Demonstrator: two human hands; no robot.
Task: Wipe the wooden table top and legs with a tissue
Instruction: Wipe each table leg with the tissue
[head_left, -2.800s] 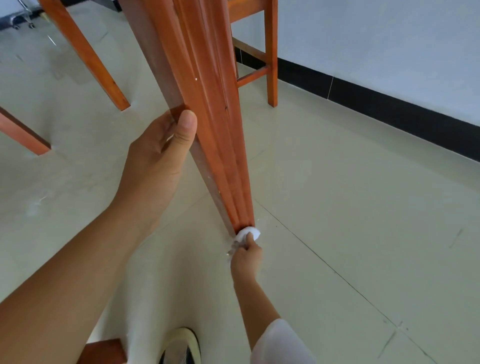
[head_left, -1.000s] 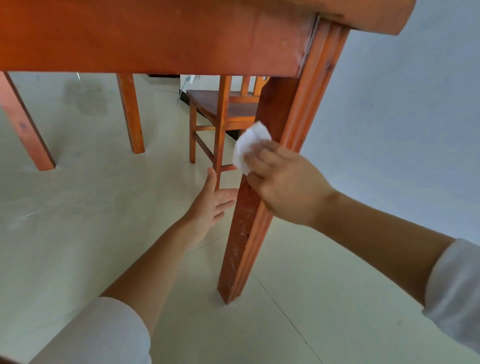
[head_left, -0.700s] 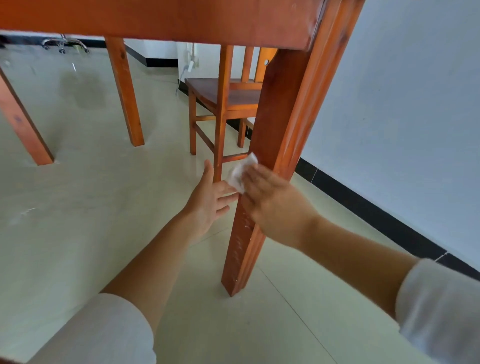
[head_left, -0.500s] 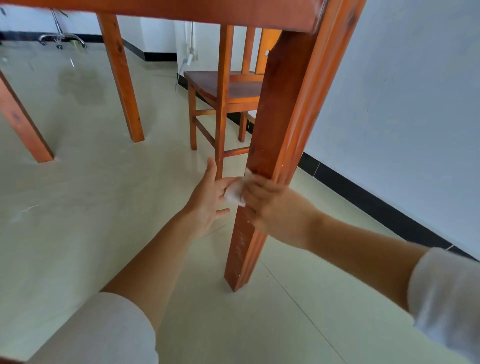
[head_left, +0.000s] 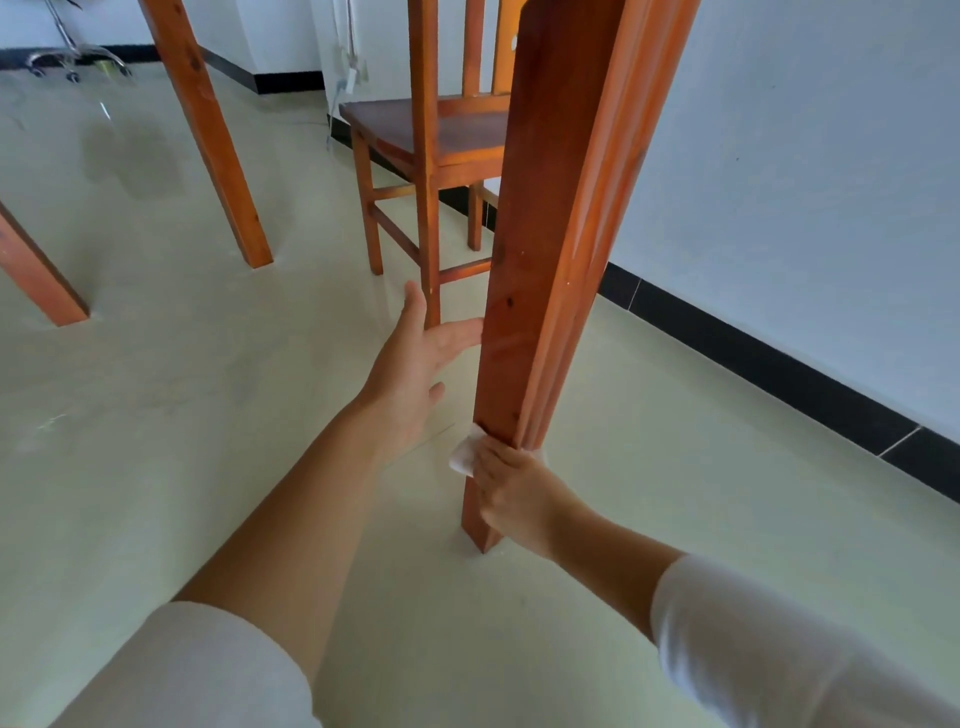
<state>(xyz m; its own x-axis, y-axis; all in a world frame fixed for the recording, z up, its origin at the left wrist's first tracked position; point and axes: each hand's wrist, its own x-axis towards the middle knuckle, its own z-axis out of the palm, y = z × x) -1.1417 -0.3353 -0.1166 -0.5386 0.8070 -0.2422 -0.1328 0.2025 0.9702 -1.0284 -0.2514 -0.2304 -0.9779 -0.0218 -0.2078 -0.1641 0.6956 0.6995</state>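
Low on table leg edge, right hand grips tissue, left hand fingers spread

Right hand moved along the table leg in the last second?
Yes: right hand and tissue slid down the table leg, from its upper half to near the foot.

A pale glossy floor meets a white wall with black skirting. A wooden chair stands far back.

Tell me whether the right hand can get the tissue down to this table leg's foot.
Probably yes: the right hand holds the tissue against the table leg low down, with only bare leg between it and the floor.
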